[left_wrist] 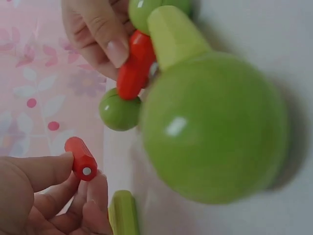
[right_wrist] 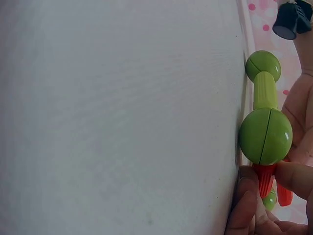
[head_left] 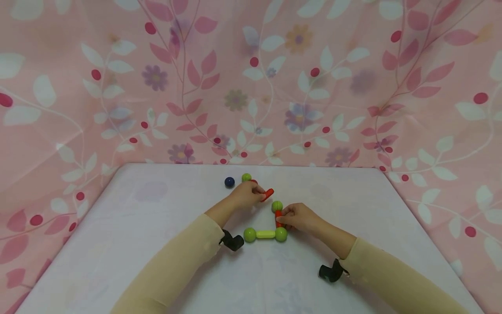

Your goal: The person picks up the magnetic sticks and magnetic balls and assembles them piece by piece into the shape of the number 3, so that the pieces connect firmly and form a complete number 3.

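My left hand [head_left: 246, 195] pinches a loose red rod [head_left: 268, 194] between thumb and fingers. In the left wrist view a small pale disc shows on the rod's end. To its right, my right hand [head_left: 302, 216] grips a second red rod [head_left: 278, 218]. That rod joins a far green ball [head_left: 277, 206] to a corner green ball [head_left: 280, 234]. From the corner, a yellow-green rod [head_left: 265, 234] runs left to another green ball [head_left: 249, 234], so the joined pieces form an L on the table. In the right wrist view, fingers partly cover the gripped red rod [right_wrist: 264, 178].
Beyond my left hand lie a dark blue ball [head_left: 229, 182] and a green ball [head_left: 246, 177], with a red piece [head_left: 254, 181] partly hidden by the hand. A yellow-green piece [left_wrist: 125, 213] shows behind the left fingers. Floral cloth [head_left: 251, 87] hangs at the white table's [head_left: 157, 192] back edge.
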Action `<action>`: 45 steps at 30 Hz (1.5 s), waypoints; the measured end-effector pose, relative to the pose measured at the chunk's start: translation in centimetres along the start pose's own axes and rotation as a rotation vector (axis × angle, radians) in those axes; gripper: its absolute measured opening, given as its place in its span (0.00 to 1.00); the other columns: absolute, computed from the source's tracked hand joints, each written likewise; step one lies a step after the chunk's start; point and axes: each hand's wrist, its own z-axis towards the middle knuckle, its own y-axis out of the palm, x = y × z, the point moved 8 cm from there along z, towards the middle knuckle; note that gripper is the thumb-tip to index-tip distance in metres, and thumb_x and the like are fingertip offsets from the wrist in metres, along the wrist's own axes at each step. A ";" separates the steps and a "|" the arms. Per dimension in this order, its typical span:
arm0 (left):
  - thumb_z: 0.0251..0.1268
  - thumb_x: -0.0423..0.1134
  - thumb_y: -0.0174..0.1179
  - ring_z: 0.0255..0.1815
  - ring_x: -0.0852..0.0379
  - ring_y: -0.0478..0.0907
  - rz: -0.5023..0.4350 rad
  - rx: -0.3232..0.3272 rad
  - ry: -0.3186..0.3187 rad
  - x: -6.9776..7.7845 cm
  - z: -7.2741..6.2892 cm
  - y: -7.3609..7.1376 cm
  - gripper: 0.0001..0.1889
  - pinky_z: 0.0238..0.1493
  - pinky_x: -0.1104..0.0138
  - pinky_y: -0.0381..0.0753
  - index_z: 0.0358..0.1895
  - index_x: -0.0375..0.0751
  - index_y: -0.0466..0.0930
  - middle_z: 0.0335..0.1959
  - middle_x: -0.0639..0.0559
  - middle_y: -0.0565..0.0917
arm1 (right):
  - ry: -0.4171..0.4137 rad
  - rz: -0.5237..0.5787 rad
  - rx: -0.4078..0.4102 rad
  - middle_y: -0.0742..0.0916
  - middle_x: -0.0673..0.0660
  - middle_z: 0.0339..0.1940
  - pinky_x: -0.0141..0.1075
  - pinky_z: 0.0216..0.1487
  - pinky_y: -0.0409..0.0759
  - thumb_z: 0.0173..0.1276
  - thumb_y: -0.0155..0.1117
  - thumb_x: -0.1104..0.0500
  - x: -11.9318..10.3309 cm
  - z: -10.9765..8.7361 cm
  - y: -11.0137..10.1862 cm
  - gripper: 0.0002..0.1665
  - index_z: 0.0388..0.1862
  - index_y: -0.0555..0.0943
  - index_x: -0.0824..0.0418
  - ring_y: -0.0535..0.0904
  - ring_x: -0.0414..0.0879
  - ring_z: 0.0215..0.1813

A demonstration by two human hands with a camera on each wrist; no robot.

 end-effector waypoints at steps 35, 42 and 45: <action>0.65 0.40 0.69 0.32 0.59 0.79 -0.231 0.059 -0.270 -0.3 3.8 2.7 0.13 0.40 0.69 0.78 0.45 0.32 0.83 0.28 0.49 0.85 | -0.059 0.034 -0.016 0.85 0.51 0.22 0.35 0.32 0.77 0.68 0.69 0.57 -0.1 -0.2 0.1 0.13 0.42 0.82 0.66 0.77 0.43 0.27; 0.63 0.41 0.70 0.32 0.60 0.81 -0.170 0.046 -0.246 -0.2 3.9 3.2 0.14 0.40 0.68 0.80 0.44 0.33 0.84 0.27 0.50 0.85 | -0.036 0.027 -0.001 0.85 0.52 0.22 0.34 0.33 0.76 0.68 0.70 0.56 0.1 -0.1 0.0 0.13 0.42 0.83 0.65 0.77 0.44 0.28; 0.64 0.42 0.70 0.33 0.60 0.81 -0.148 0.046 -0.237 -0.3 3.8 3.3 0.15 0.41 0.68 0.81 0.45 0.34 0.83 0.29 0.50 0.85 | -0.038 0.026 -0.006 0.85 0.52 0.22 0.34 0.33 0.77 0.68 0.70 0.56 0.1 -0.1 0.0 0.13 0.43 0.82 0.65 0.77 0.44 0.28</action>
